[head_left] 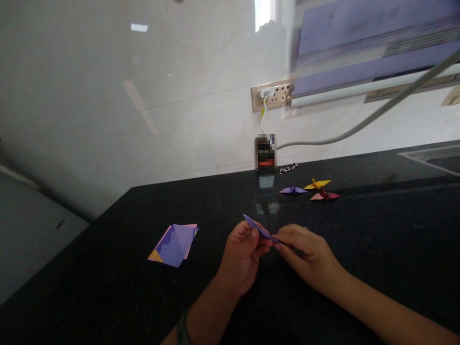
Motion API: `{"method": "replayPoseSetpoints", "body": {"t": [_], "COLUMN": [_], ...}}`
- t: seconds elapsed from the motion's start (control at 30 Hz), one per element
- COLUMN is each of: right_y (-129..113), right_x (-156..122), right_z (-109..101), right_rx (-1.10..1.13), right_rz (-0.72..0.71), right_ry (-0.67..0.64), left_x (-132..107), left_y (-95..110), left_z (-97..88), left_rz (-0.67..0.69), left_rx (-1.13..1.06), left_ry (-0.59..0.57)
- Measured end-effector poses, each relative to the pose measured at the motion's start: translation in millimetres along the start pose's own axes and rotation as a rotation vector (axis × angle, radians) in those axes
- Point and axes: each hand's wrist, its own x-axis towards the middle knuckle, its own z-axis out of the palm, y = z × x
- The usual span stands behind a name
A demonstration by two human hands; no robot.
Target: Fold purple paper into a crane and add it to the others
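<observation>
My left hand [242, 256] and my right hand [309, 254] meet above the black counter [108, 287] and both pinch a small folded purple paper piece [257, 226]. The piece tilts up to the left, its pointed end above my left fingers. Fingers of both hands are closed on it. A dark band sits on my left wrist.
A stack of purple, pink and yellow paper squares [174, 243] lies to the left. Three folded paper cranes, purple [293, 189], yellow [316, 183] and red [324, 195], stand farther back. A small dark object [266, 153], a wall socket [271, 96] with cables and a grey hose [359, 124] are behind.
</observation>
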Motion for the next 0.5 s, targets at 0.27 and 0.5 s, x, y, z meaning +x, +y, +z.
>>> {"method": "replayPoseSetpoints", "body": {"t": [0.27,0.5], "right_y": [-7,-7], "right_x": [1,1], "right_z": [-3,-6], "right_rx": [-0.009,-0.024], "right_rz": [-0.128,-0.089], "right_ry": [0.159,0.087], "left_x": [-4,-3], "left_y": [-5,-12], "left_z": [4.2,-0.7], "left_rz": [-0.07,-0.024], "left_rx": [0.007,0.166], "left_ry": [-0.109,-0.077]}}
